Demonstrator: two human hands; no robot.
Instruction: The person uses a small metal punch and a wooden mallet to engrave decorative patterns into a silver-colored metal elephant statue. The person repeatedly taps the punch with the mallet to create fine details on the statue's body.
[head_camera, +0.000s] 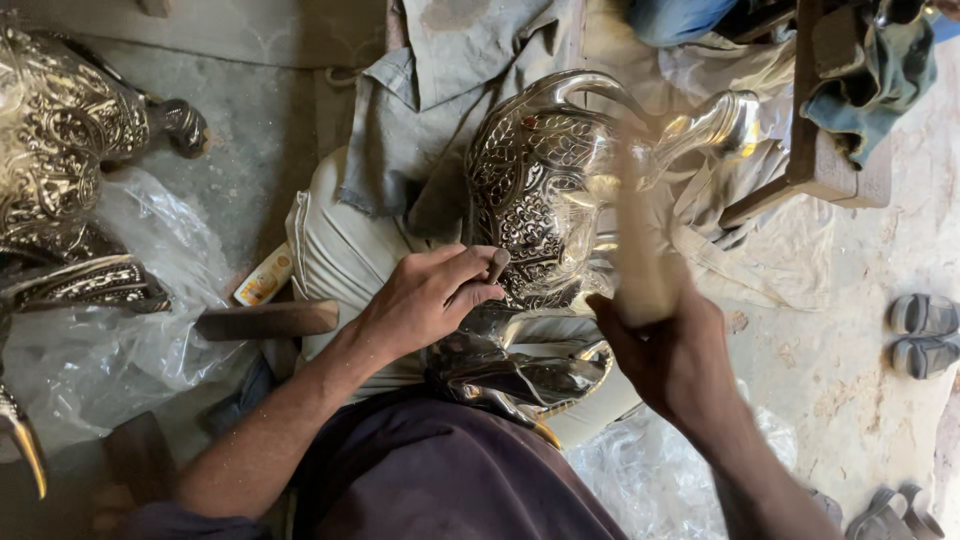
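Head view: punch (497, 264) was pinched by left hand (425, 300), blurred mallet (640, 250) gripped by right hand (675, 365); embossed metal figure (535, 200) judged heavy, stiff, slippery, best braced at base.

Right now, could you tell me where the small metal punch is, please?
In the head view, the small metal punch sits left of centre, pinched in the left hand, its tip against the engraved silver animal figure.

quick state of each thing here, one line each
left hand: shut on punch, tip against the figure
punch: upright in the fingers
right hand: shut on mallet
mallet: raised, motion-blurred
engraved metal figure: lying across the lap
second metal figure: on plastic sheet, untouched
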